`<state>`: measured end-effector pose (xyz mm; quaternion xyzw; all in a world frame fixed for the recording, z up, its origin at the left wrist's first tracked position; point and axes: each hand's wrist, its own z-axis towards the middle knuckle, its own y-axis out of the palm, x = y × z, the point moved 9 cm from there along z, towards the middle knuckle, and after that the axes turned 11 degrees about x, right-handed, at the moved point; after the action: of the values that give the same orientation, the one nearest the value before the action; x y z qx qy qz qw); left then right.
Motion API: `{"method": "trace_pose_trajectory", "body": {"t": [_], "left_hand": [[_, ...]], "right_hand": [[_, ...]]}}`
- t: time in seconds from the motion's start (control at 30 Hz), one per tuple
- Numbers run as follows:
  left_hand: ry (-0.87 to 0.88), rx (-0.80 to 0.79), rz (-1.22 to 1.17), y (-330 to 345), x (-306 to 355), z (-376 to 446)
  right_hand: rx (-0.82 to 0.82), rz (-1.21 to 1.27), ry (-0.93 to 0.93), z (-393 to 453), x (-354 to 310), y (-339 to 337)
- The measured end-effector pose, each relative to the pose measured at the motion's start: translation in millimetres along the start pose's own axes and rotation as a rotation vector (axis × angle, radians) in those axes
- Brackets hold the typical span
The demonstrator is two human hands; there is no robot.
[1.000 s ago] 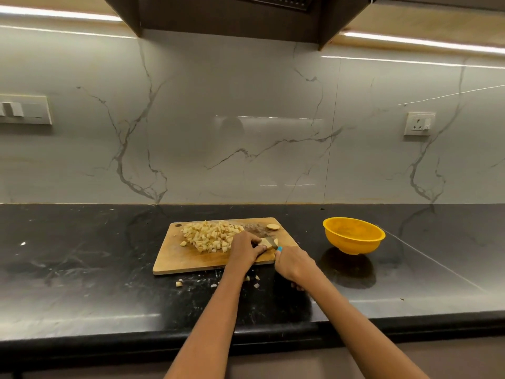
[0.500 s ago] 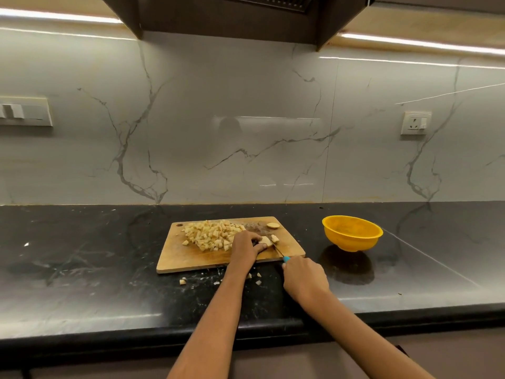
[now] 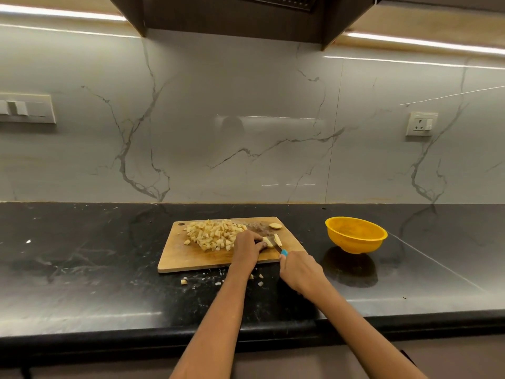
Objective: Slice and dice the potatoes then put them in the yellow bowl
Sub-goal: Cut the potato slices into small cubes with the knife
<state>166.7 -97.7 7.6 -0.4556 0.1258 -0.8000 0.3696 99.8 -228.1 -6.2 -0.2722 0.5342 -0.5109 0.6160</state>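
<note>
— Hands? Your left hand [image 3: 247, 246] pins a potato piece [image 3: 268, 242] on the board [image 3: 175, 258]; right hand [image 3: 300, 270] grips the knife [image 3: 281, 248].

— Handling? Wet potato's prob slippery, firm; hold w/ curled fingertips back from the blade.

— Count? One diced pile [image 3: 214, 235], one end slice [image 3: 275, 226], several strays on the tabletop [image 3: 82, 269], one empty yellow bowl [image 3: 355, 236] to the right.

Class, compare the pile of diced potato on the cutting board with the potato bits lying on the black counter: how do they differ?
The diced potato pile holds many cubes heaped together on the cutting board; the counter bits are a few pieces scattered apart on the counter, in front of the board's near edge. Both are pale yellow, and neither is in the yellow bowl.
</note>
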Motion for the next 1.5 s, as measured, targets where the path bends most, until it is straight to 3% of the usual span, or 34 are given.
{"method": "trace_pose_trajectory", "body": {"t": [0.43, 0.67, 0.87, 1.23, 1.5], "left_hand": [[0.047, -0.022, 0.017, -3, 3, -1], [0.033, -0.004, 0.022, -3, 1, -2], [0.019, 0.023, 0.02, -4, 1, 0], [0.041, 0.039, 0.023, -3, -1, 3], [0.073, -0.009, 0.03, -1, -2, 4]], "right_hand": [[-0.225, -0.105, -0.115, 16, -33, -3], [-0.074, -0.31, -0.187, -20, -14, -5], [0.05, -0.015, -0.008, -19, 7, -15], [-0.088, 0.031, -0.006, 6, 0, 11], [-0.373, 0.091, 0.112, 12, -12, 11]]}}
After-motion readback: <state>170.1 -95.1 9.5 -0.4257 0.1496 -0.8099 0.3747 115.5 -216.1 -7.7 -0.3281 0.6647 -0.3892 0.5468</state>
